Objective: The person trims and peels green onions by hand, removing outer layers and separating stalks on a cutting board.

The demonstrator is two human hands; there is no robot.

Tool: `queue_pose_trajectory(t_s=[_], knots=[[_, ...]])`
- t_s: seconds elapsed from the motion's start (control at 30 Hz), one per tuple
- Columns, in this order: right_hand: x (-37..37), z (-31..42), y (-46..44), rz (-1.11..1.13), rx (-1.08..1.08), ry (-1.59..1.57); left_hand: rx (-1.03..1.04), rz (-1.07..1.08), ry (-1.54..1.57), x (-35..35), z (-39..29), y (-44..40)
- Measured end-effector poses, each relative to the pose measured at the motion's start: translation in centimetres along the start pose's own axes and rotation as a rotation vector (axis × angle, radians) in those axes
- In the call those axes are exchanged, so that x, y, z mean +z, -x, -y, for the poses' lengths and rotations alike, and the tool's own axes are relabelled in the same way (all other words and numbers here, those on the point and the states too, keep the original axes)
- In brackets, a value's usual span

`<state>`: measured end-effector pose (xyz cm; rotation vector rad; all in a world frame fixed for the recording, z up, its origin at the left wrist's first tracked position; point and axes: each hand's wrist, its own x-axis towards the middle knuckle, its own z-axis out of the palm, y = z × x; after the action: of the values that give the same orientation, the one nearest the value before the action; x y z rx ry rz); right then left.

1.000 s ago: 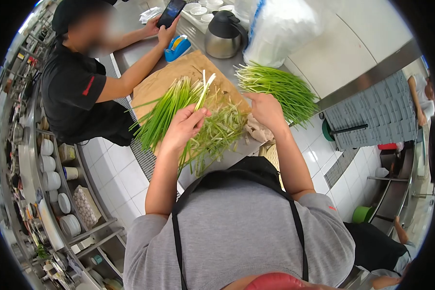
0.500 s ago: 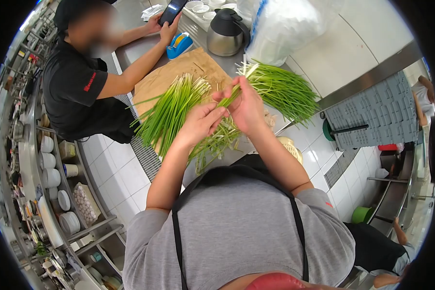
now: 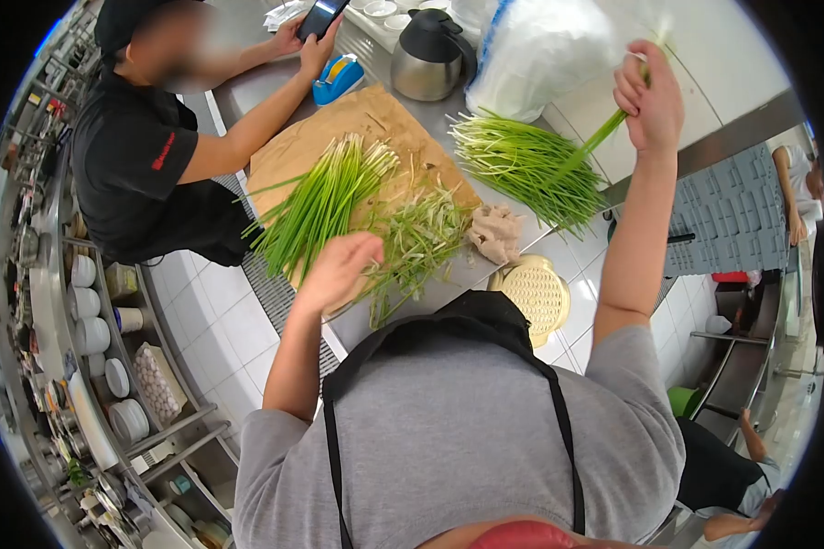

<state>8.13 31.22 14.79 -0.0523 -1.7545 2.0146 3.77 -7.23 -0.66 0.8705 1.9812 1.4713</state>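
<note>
My right hand point(image 3: 652, 99) is raised at the upper right, closed around a few spring onions point(image 3: 604, 133) with their white ends up and green leaves trailing down to the left. Low over the near part of the brown paper, my left hand point(image 3: 337, 273) is slightly blurred, fingers curled in; whatever they may hold is hidden. Beside it lies a bunch of spring onions point(image 3: 325, 210) on the brown paper point(image 3: 298, 151). Right of that bunch is a loose heap of peeled leaves and trimmings point(image 3: 421, 229). A second bunch of spring onions point(image 3: 526, 169) rests on the steel counter below my right hand.
A co-worker point(image 3: 137, 165) stands at the left, holding a phone point(image 3: 322, 18). Behind the paper are a blue tape dispenser point(image 3: 338, 79), a steel jug point(image 3: 428, 69) and a white plastic bag point(image 3: 545, 59). A crumpled brown paper point(image 3: 496, 233) and a cream perforated lid point(image 3: 533, 295) are nearby.
My hands have parted. The right one has swung up and right with the spring onions; the left has come lower and nearer to me, uncovering the trimmings heap.
</note>
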Motion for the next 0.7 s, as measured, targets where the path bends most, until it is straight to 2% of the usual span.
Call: queue_pose_trajectory(t_s=[0.03,0.1,0.17,0.27,0.3,0.37,0.47,0.57,0.7], knots=[[0.2,0.2,-0.3,-0.029,0.026,0.282,-0.020,-0.087,-0.009,-0.6,0.3,0.3],[2.0,-4.0,-0.6,0.249,-0.405,1.008,-0.058,-0.262,-0.028,-2.2,0.4,0.0],[2.1,-8.4,-0.8,0.440,-0.141,1.288,-0.076,-0.364,-0.199,-3.9,0.4,-0.5],[0.3,-14.3,-1.0,0.528,-0.066,1.404,-0.141,-0.502,-0.393,-4.8,-0.1,-1.2],[-0.5,-15.8,-0.9,0.519,-0.100,1.474,-0.168,-0.548,-0.446,-5.0,0.0,-1.3],[-2.0,-17.7,-0.9,0.489,-0.175,1.610,-0.153,-0.555,-0.528,-5.3,0.7,-1.6],[-1.6,-17.7,-1.0,0.474,-0.110,1.629,-0.153,-0.554,-0.621,-5.4,1.8,-2.1],[0.3,-16.4,-0.3,0.370,-0.214,1.599,-0.135,-0.536,-0.653,-5.2,3.4,-3.6],[4.0,-15.4,2.1,0.335,-0.313,1.314,-0.109,-0.508,-0.679,-3.6,5.1,-6.2]])
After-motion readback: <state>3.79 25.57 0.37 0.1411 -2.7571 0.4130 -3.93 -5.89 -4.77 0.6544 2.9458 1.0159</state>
